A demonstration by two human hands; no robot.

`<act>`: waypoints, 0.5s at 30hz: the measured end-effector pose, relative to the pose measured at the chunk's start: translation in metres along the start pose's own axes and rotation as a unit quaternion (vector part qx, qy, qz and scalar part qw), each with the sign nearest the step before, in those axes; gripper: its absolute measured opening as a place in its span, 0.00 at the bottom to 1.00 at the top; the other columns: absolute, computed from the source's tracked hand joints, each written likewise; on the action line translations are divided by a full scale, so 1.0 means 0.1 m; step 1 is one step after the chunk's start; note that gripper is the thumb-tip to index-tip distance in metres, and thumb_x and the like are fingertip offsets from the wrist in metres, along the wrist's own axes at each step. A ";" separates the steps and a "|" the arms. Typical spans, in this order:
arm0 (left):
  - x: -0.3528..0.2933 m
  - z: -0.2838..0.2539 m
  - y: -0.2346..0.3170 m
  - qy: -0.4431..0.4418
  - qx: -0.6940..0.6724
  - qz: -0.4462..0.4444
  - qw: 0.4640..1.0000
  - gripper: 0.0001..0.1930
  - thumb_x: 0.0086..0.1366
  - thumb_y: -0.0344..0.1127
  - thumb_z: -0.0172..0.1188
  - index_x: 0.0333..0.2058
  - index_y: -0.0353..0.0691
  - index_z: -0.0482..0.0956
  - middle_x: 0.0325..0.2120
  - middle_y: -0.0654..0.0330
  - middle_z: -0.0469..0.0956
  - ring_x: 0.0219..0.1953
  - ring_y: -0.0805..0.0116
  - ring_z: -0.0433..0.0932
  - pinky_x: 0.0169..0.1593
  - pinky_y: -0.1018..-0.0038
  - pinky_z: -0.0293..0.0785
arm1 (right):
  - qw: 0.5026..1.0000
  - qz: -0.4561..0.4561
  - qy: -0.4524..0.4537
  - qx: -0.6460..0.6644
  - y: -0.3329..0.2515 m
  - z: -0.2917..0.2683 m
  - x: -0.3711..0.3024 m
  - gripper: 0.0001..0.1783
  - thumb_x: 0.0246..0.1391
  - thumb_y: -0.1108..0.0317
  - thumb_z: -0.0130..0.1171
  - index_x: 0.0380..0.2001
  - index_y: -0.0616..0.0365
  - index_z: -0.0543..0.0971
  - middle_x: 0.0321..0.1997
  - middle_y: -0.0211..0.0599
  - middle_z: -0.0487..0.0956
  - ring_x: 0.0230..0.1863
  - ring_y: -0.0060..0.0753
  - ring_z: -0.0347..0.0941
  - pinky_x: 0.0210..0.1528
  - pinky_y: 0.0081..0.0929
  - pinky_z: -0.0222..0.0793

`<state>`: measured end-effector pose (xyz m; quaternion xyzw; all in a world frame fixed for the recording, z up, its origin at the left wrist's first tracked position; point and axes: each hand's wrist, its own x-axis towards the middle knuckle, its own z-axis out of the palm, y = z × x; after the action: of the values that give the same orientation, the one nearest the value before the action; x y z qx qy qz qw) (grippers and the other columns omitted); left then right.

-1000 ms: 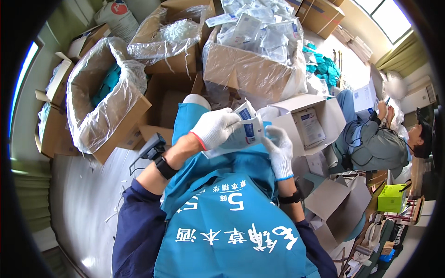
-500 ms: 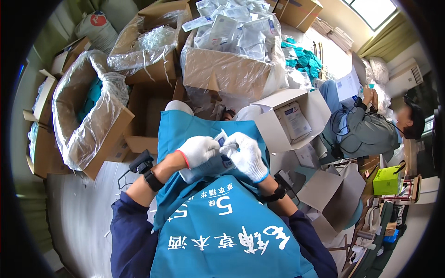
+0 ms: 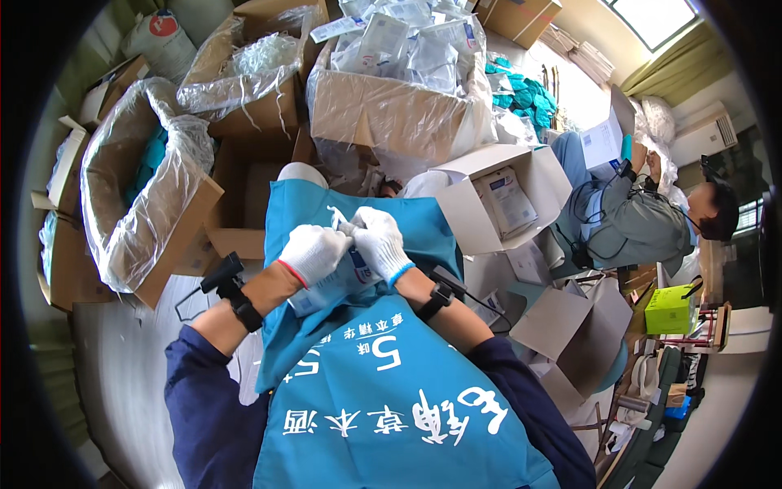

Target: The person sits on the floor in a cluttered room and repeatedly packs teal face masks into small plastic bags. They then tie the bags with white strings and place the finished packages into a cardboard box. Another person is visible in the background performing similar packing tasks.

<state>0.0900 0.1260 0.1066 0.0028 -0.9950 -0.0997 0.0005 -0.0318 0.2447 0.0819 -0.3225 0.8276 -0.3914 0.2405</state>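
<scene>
While both gloved hands meet at frame centre over the blue apron [image 3: 391, 359], the left hand [image 3: 314, 253] and right hand [image 3: 379, 243] are closed on one clear sachet [image 3: 338, 281], its long axis running down-left beneath them, equally near both.

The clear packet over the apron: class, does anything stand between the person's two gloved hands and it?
Nothing visible does. The left hand and right hand both close directly on the clear packet above the blue apron. The white open box and the plastic-lined cartons stand apart, beyond the hands.
</scene>
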 end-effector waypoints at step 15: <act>-0.54 -0.54 0.15 0.143 -0.145 0.093 0.975 0.05 0.56 0.32 0.64 0.33 0.47 0.84 0.21 0.58 0.76 0.24 0.57 0.78 0.29 0.64 0.74 | 0.801 0.130 -0.084 0.578 0.73 0.33 0.28 0.13 0.69 0.64 0.54 0.44 0.64 0.77 0.44 0.44 0.82 0.42 0.34 0.79 0.45 0.31 0.77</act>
<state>0.1439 0.1299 0.1619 -0.0753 -0.9555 -0.2409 0.1525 -0.0546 0.2440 0.0003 -0.0447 0.4582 -0.7340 0.4993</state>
